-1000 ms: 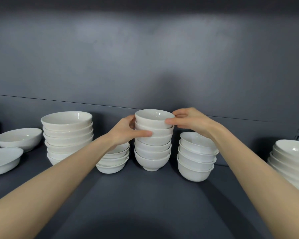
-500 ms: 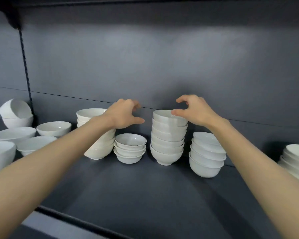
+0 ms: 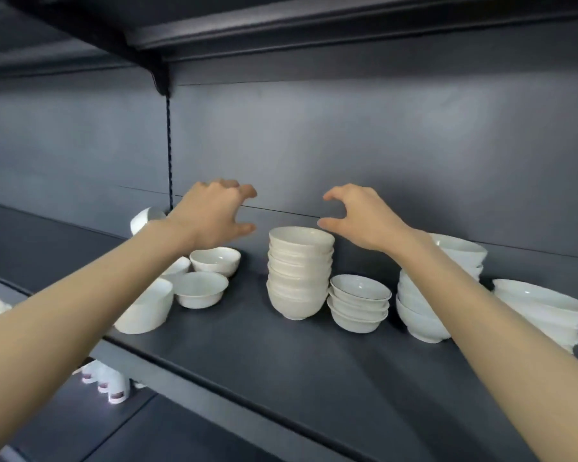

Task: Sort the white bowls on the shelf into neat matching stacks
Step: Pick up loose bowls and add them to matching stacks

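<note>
Left hand (image 3: 214, 215) and right hand (image 3: 357, 218) both empty, fingers half curled with thumbs held wide of them, poised above and to either side of the tall stack (image 3: 299, 271), touching nothing. Tall stack upright mid-shelf, deep bowls nested, upper rims not quite level, so probably sitting a little loose.

Biggest risk right there: a knock from a thumb or wrist on the top bowl, enough to tip it off or shove the whole column sideways. Just beside it on the right, a short stack (image 3: 359, 303) of shallower bowls, close enough to be struck by a sliding column. Further right, partly hidden behind the right forearm, a bigger stack (image 3: 414, 311); easy to clip with that arm on any careless sweep. Beyond that, wide bowls (image 3: 544, 308) piled unevenly, already leaning.

On the left, a rear loose bowl (image 3: 216, 260) and a front loose bowl (image 3: 201, 290), standing apart and unstacked. Under the left forearm, a tilted bowl (image 3: 147, 308) close to the front edge of the shelf (image 3: 281, 361); looks ready to slide or roll off if brushed. Hard and slick by the look, likely unforgiving of a drop.
</note>
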Motion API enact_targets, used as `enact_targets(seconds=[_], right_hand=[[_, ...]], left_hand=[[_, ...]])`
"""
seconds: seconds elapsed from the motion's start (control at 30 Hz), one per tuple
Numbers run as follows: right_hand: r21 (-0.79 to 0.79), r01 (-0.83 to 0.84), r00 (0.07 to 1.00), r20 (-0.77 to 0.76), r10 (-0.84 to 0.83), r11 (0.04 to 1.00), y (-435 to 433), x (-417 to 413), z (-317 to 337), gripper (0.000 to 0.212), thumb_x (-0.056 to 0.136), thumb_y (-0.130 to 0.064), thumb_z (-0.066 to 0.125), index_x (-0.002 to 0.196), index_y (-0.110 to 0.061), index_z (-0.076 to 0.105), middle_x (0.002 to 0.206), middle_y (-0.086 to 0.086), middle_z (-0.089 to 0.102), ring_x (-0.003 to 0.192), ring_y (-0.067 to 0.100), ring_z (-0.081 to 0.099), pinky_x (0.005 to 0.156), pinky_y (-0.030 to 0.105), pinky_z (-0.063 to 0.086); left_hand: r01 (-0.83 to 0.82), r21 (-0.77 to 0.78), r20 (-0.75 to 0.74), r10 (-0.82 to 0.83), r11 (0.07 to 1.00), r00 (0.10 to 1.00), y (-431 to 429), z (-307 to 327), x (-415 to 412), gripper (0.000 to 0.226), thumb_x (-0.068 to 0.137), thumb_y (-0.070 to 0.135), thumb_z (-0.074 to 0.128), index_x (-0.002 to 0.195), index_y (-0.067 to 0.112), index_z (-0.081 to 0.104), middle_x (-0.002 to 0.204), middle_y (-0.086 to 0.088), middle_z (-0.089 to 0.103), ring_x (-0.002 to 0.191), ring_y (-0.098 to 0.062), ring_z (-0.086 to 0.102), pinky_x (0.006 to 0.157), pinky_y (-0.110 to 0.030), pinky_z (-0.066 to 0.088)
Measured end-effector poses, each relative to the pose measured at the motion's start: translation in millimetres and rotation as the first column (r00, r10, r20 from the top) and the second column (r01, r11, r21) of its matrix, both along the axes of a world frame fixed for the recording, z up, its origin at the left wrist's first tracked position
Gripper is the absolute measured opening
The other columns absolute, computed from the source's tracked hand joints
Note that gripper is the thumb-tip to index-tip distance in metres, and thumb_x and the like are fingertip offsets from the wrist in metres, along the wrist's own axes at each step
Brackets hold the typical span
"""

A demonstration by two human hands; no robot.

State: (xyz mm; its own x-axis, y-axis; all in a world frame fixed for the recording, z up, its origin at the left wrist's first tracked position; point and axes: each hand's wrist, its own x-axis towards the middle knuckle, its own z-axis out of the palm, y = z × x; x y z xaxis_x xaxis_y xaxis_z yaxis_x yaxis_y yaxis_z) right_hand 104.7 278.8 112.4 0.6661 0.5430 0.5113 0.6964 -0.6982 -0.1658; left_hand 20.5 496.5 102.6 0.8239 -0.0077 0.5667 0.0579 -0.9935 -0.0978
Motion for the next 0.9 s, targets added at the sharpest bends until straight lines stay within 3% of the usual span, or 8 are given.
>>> enact_targets(seconds=[0.23,0.43,0.73,0.9], right_hand=[[0.039,-0.018,0.999,-0.035,0.02,0.999,126.6,-30.1,-24.6,0.051,0.089,-0.032,0.063,0.134,-0.013,0.05,0.14,0.007,0.05,0.128,0.027,0.045,0.104,0.044,0.039],[0.023,0.043,0.994,-0.106,-0.04,0.999,192.6,-29.8,-39.3,0.054,0.09,-0.034,0.062,0.138,-0.016,0.046,0.145,0.003,0.045,0.134,0.024,0.039,0.106,0.042,0.036],[-0.007,0.152,0.972,-0.179,-0.151,0.988,237.3,16.3,-63.2,0.053,0.089,-0.036,0.063,0.137,-0.018,0.047,0.142,0.002,0.046,0.132,0.023,0.04,0.104,0.044,0.038],[0.026,0.157,0.951,-0.274,-0.144,0.987,250.5,56.3,-84.3,0.058,0.087,-0.038,0.066,0.138,-0.018,0.047,0.142,0.002,0.048,0.13,0.021,0.043,0.105,0.037,0.038]], left_hand=[[0.01,0.007,-0.033,-0.01,1.0,0.999,119.1,-22.0,-36.8,0.056,0.089,0.04,0.06,0.137,0.016,0.044,0.128,-0.009,0.056,0.118,-0.03,0.05,0.096,-0.036,0.038],[0.044,-0.031,-0.081,-0.046,0.999,0.996,193.0,-31.7,-31.3,0.057,0.089,0.041,0.06,0.138,0.018,0.044,0.122,-0.007,0.057,0.115,-0.028,0.049,0.091,-0.033,0.036],[0.165,-0.198,-0.12,-0.191,0.966,0.974,248.3,-65.6,32.5,0.06,0.085,0.042,0.066,0.135,0.016,0.047,0.126,-0.006,0.057,0.12,-0.026,0.047,0.099,-0.037,0.037],[0.205,-0.467,-0.174,-0.317,0.86,0.932,267.6,-82.5,88.3,0.067,0.078,0.043,0.074,0.134,0.018,0.048,0.13,-0.005,0.056,0.124,-0.019,0.049,0.102,-0.034,0.041]])
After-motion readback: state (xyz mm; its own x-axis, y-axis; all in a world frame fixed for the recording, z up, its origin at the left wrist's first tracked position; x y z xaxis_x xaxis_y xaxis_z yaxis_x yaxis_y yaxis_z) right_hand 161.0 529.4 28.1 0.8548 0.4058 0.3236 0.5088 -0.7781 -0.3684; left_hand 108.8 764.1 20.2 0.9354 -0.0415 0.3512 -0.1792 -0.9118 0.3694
